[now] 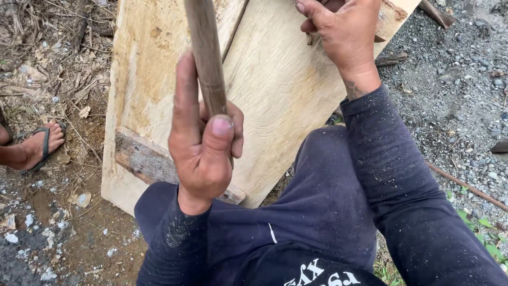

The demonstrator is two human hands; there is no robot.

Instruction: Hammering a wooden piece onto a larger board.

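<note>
Bare ground fills the head view: brown earth with dry twigs and leaf litter on the left, grey gravel (460, 79) on the right. On it lie pale wooden boards (275, 79), set side by side and running up out of the frame, with a weathered grey batten (143, 159) crossing under their near end.

The left hand (203, 143) is raised in the middle of the view. Its fingers are clamped around a brown wooden handle (206, 58), thumb pressed on the near side and forefinger stretched up along the shaft. The handle rises steeply and leaves the top edge, so its head is hidden.

The right hand (344, 32) rests at the far end of the boards, near the top edge. Its fingers are curled together over something small against the wood; what it is cannot be told.

Both arms wear dark blue sleeves dusted with pale specks. At the far left, another person's foot in a sandal (39, 145) stands on the earth, well apart from the boards.
</note>
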